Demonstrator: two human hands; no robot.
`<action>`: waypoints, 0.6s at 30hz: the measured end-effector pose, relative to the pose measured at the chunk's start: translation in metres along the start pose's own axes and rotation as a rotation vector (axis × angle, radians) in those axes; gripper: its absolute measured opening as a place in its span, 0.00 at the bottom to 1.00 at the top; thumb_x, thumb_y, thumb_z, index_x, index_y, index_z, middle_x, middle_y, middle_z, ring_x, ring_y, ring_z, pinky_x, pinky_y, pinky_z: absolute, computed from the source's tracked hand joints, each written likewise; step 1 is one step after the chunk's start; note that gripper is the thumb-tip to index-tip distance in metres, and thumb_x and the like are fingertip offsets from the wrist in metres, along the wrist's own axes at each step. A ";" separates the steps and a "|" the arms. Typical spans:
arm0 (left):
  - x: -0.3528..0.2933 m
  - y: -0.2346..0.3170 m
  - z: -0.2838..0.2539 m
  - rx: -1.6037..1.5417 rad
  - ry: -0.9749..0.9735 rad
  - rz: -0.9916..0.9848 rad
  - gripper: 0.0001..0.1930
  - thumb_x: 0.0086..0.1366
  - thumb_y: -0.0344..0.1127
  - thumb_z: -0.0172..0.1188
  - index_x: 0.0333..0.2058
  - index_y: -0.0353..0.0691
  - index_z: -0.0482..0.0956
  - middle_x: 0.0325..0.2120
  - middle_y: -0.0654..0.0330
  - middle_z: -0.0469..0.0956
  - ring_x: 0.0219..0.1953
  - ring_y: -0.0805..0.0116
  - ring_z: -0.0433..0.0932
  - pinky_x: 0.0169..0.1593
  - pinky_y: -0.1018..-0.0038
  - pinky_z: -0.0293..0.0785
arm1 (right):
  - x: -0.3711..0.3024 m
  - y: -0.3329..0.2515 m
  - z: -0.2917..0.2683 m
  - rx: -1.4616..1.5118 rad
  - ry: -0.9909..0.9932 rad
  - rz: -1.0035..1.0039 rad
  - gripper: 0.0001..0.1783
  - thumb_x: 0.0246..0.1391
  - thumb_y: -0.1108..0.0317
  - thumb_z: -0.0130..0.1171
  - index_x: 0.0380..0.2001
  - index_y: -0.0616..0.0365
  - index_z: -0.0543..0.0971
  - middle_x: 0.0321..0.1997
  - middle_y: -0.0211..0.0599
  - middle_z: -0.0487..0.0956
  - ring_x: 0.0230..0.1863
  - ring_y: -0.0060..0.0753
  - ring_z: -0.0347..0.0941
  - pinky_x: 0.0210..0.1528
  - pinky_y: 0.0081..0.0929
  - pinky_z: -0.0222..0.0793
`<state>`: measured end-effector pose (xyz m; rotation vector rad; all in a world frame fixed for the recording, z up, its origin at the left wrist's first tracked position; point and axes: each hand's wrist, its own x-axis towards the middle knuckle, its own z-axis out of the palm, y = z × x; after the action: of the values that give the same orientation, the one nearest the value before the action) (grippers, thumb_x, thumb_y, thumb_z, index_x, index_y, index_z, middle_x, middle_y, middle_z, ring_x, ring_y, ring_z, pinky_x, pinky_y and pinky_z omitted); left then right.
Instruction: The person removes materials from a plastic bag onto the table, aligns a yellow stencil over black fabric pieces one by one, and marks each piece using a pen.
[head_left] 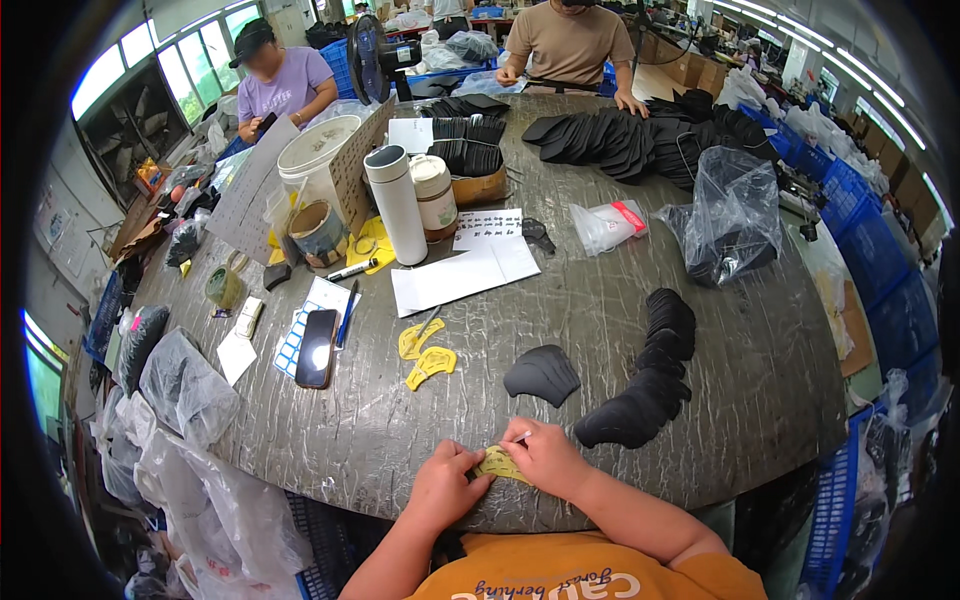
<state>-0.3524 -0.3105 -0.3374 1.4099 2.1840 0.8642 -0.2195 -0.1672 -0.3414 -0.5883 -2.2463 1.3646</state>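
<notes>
At the table's near edge, my left hand [447,487] pinches the left end of a curved yellow template [502,464] with cut-out slots. My right hand [548,458] is closed over the template's right side, gripping a thin pale stick-like tool [522,437] mostly hidden by the fingers. What lies under the template cannot be made out. Just beyond my hands lies a small stack of curved black pieces [542,375]. To its right, more black pieces [640,385] fan out in an overlapping row. Two other yellow templates [433,367] [418,338] rest further off to the left.
A phone [317,348], white papers [465,275], a white bottle [396,205], a brown jar [434,197] and a bucket [318,160] stand or lie left of centre. Plastic bags [735,215] and black piles [640,145] are toward the far right. Two people work across the table.
</notes>
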 end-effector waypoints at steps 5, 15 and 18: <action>0.000 0.001 0.001 0.023 0.010 0.021 0.19 0.49 0.35 0.74 0.40 0.36 0.84 0.34 0.52 0.76 0.35 0.54 0.79 0.39 0.66 0.77 | -0.004 0.001 -0.002 0.021 -0.006 0.001 0.05 0.55 0.72 0.59 0.31 0.61 0.73 0.30 0.49 0.77 0.32 0.57 0.76 0.34 0.41 0.71; 0.000 -0.002 0.001 0.008 0.004 0.023 0.19 0.49 0.34 0.74 0.40 0.35 0.84 0.33 0.51 0.76 0.34 0.54 0.79 0.39 0.67 0.77 | -0.021 -0.001 -0.013 -0.016 0.014 -0.060 0.06 0.54 0.74 0.58 0.28 0.61 0.71 0.27 0.47 0.76 0.31 0.55 0.75 0.34 0.41 0.70; 0.000 -0.002 0.001 0.013 0.011 0.032 0.19 0.49 0.34 0.74 0.40 0.35 0.84 0.33 0.51 0.76 0.34 0.54 0.79 0.39 0.67 0.77 | -0.025 -0.001 -0.016 -0.061 0.010 -0.049 0.04 0.53 0.74 0.61 0.29 0.61 0.75 0.28 0.46 0.79 0.29 0.51 0.77 0.32 0.37 0.72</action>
<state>-0.3533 -0.3105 -0.3397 1.4536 2.1838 0.8723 -0.1904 -0.1700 -0.3378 -0.5546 -2.2861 1.2712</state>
